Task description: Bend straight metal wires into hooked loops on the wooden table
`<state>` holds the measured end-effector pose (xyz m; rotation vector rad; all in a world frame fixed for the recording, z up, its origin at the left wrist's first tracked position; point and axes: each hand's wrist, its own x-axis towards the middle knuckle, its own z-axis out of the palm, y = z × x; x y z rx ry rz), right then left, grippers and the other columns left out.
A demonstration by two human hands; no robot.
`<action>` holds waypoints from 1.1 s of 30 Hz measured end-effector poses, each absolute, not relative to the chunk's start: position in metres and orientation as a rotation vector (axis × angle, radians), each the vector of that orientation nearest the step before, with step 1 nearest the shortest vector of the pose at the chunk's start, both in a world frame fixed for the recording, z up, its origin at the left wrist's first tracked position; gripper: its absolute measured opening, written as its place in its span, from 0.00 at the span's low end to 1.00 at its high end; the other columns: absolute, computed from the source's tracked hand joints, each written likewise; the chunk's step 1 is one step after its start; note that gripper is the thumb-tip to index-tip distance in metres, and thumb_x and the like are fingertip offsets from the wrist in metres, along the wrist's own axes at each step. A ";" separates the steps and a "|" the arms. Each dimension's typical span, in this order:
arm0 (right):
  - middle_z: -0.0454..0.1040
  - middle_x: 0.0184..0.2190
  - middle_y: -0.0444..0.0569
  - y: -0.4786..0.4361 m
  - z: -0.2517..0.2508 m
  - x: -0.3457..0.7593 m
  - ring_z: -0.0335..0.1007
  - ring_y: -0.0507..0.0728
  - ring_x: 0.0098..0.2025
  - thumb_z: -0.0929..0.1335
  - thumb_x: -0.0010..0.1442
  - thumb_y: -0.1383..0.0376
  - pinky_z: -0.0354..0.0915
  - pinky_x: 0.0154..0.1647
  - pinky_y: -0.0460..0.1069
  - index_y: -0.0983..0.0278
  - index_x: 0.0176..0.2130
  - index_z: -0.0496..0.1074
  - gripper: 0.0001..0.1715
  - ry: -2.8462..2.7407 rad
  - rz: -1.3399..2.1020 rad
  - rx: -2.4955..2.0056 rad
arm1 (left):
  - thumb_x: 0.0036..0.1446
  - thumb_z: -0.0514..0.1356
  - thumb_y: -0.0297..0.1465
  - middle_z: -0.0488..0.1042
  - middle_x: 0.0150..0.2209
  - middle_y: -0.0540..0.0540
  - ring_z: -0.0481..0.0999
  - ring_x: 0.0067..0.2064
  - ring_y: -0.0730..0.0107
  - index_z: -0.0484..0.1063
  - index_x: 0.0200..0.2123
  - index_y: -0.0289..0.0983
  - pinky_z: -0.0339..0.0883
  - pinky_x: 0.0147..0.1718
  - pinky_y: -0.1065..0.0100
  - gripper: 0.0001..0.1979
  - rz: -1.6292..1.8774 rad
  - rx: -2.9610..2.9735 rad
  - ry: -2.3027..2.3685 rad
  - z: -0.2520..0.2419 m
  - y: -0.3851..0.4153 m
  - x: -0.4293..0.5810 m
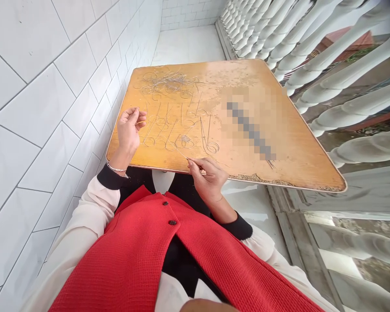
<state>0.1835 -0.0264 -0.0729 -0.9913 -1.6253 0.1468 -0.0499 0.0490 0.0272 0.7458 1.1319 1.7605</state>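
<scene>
Right hand (209, 175), pinched narrow on thin wire (181, 153) over near edge of counter (305, 151); left hand (129, 128), curled, contents impossible to tell; possible snag on small wire cluster (184, 139) nearby, if dragged sideways.

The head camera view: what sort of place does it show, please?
Probably a balcony or veranda. A white balustrade runs along the right side, outdoor ground shows through its gaps, and a pale tiled wall stands on the left.
</scene>
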 end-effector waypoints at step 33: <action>0.65 0.17 0.43 -0.011 -0.086 0.166 0.59 0.51 0.20 0.64 0.72 0.62 0.55 0.23 0.48 0.61 0.31 0.81 0.21 -1.824 -0.180 -1.062 | 0.60 0.72 0.34 0.81 0.30 0.51 0.79 0.28 0.79 0.74 0.40 0.38 0.66 0.27 0.77 0.11 1.375 0.908 1.185 0.023 0.032 -0.025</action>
